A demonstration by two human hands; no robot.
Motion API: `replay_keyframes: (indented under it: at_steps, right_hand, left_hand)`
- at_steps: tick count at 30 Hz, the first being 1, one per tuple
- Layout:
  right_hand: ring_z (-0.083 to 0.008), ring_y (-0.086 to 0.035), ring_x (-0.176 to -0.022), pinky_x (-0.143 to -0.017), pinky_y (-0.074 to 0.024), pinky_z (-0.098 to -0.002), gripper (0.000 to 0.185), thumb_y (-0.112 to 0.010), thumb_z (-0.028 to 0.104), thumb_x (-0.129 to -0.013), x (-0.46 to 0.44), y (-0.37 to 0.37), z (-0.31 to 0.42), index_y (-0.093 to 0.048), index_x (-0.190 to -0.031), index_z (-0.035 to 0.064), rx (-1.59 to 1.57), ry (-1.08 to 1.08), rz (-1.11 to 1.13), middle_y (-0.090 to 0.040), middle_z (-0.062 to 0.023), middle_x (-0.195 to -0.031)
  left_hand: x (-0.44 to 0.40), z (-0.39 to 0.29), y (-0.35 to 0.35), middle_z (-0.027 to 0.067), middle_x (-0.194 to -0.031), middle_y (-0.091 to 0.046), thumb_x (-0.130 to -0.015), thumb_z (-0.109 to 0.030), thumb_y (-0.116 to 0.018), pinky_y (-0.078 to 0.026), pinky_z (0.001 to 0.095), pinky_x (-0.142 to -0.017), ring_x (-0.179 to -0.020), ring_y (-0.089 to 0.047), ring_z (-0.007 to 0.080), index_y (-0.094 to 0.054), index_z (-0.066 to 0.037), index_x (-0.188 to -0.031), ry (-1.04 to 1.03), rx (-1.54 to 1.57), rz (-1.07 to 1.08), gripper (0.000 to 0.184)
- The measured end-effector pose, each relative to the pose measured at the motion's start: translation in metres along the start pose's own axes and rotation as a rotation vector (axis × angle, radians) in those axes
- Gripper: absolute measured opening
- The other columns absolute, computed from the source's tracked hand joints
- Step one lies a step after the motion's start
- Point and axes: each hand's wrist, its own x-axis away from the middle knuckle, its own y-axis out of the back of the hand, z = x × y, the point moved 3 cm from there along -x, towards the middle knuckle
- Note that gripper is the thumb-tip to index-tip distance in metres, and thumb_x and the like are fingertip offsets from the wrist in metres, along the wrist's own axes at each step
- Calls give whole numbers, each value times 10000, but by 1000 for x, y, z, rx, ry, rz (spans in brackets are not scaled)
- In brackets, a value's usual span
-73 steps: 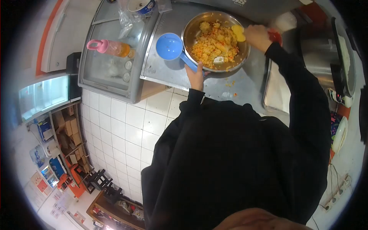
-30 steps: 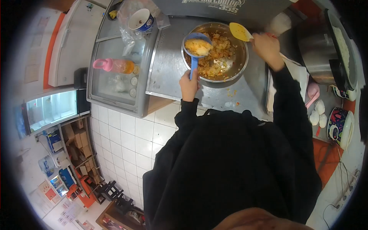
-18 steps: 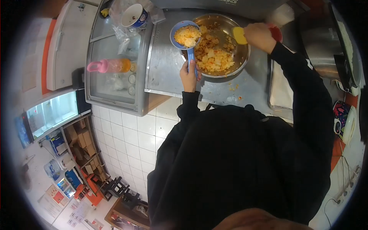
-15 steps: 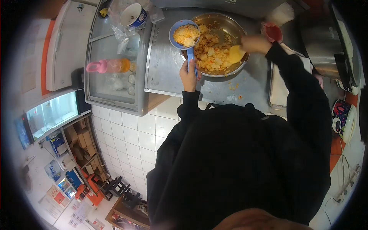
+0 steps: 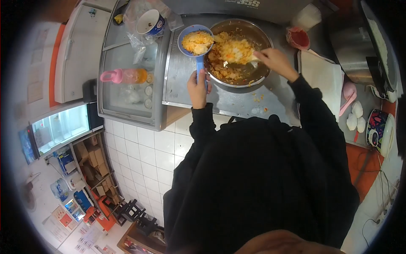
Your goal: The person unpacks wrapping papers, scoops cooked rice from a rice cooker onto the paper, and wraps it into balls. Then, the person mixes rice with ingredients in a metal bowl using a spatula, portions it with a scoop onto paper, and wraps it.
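Observation:
My left hand (image 5: 198, 88) is closed round the handle of a blue ladle (image 5: 200, 63), whose round cup holds a heap of yellow-orange rice (image 5: 197, 42). The cup is at the left rim of a wide steel bowl (image 5: 264, 40). Inside the bowl lies more fried rice (image 5: 224, 72), with bare metal showing at the upper right. My right hand (image 5: 275, 61) grips the spatula's handle at the bowl's right side. The spatula's yellow blade is mostly hidden by a load of rice over the bowl's middle.
A paper cup (image 5: 150, 22) and a pink-capped bottle (image 5: 123, 76) are on the glass-topped freezer (image 5: 158, 84) at left. Right of the bowl are a red container (image 5: 298, 38), a paper-covered tray (image 5: 320, 80), a large pot (image 5: 349, 51), a pink ladle (image 5: 348, 97) and white eggs (image 5: 352, 121).
The ladle went from empty to filled, then shifted slightly left of the bowl. My right hand moved the spatula down into the rice, and rice now covers its blade.

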Motion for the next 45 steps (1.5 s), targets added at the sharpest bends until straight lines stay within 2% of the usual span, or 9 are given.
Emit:
replay_keyframes:
  at_steps: [6, 9, 15, 24, 30, 33, 36, 42, 45]
  right_hand:
    - [-283, -558, -644, -556, -429, -378, 379, -396, 354, -804, 29, 57, 34, -590, -792, 29, 250, 113, -369, -565, -140, -638]
    - [-192, -555, -585, -442, -427, -310, 244, -386, 210, -817, 29, 22, 34, -495, -943, 30, 616, 74, -406, -537, -132, -610]
    - [-213, -546, -650, -491, -440, -330, 268, -400, 124, -761, 48, -51, 29, -455, -1008, 35, 413, 186, -548, -508, -112, -834]
    - [-335, -534, -747, -623, -398, -412, 329, -338, 304, -825, 26, -17, -25, -519, -921, 46, -413, -91, -435, -568, -174, -742]
    - [-388, -501, -706, -632, -385, -438, 431, -264, 318, -858, 30, -44, 12, -527, -782, -15, -275, -9, -305, -517, -249, -760]
    - [-387, -499, -706, -633, -383, -435, 447, -255, 326, -860, 23, -46, 5, -521, -774, -23, -268, -17, -204, -516, -250, -742]
    - [-374, -502, -712, -628, -387, -426, 453, -247, 331, -861, 25, -15, 13, -514, -759, -20, -251, -21, -45, -524, -237, -739]
    - [-357, -520, -706, -610, -399, -429, 387, -280, 322, -846, 29, -23, 21, -526, -772, 33, -51, 13, -250, -551, -187, -737]
    - [-313, -545, -656, -563, -422, -407, 380, -318, 358, -830, 20, 19, 4, -560, -770, 71, 34, 136, -335, -570, -141, -703]
  left_hand:
    - [3, -8, -8, 50, -484, -495, -778, -291, -513, -334, 236, -330, -350, -460, 104, -533, 21, -710, -39, -651, -56, 320]
    - [13, 5, -37, 65, -463, -505, -765, -314, -517, -379, 271, -373, -366, -489, 144, -549, 9, -696, -29, -688, -7, 332]
    - [15, 39, -48, 68, -474, -506, -769, -301, -516, -371, 270, -366, -367, -483, 136, -552, 15, -696, -33, -675, 15, 326]
    - [30, 19, -36, 37, -482, -489, -774, -294, -519, -341, 243, -338, -352, -447, 92, -545, 12, -721, 106, -466, 29, 311]
    - [16, 27, -30, 125, -550, -551, -740, -278, -545, -411, 299, -454, -464, -538, 185, -570, 25, -769, -166, -810, 18, 306]
    - [19, 15, -31, 30, -484, -493, -751, -288, -537, -349, 239, -380, -384, -452, 92, -586, -12, -754, -372, -885, -2, 281]
    - [19, 13, -32, 155, -561, -548, -736, -272, -534, -414, 323, -498, -520, -548, 269, -577, 26, -758, -34, -742, 43, 301]
    - [18, 13, -35, 92, -507, -530, -744, -262, -541, -385, 281, -431, -430, -515, 168, -560, 20, -681, -146, -808, 1, 290]
    - [24, 11, -21, 12, -476, -452, -779, -249, -518, -283, 214, -317, -336, -397, 61, -533, 5, -670, 104, -461, -13, 276]
